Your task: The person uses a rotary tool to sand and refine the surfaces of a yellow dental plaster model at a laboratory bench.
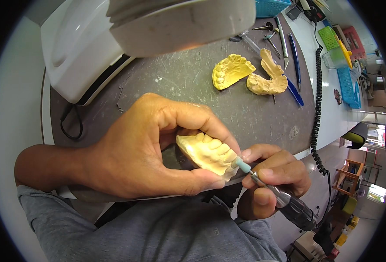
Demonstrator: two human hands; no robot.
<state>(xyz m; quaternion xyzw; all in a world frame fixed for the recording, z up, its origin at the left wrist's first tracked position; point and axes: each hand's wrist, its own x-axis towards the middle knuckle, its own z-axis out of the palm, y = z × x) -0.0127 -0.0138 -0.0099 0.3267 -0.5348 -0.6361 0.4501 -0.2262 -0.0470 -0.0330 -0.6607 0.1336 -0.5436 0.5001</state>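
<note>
My left hand (158, 144) is closed around a pale yellow plaster dental model (208, 153), thumb along its near edge and fingers over its far side. Between the fingers of my right hand (278, 172) is a rotary handpiece (291, 203) with a black and silver body. A light blue-green tip (242, 164) on its end meets the right side of the model, close to the teeth. Beyond my hands lie a yellow dental model (231, 72) with its teeth up and a tan horseshoe-shaped model (268, 78).
A lamp head (182, 28) hangs over the far part of the grey bench mat (167, 78). At left stands a white machine (84, 48). Pens and slim tools (294, 61) lie at the far right, beside a black coiled cord (318, 100). Plastic baskets (349, 87) stand beyond.
</note>
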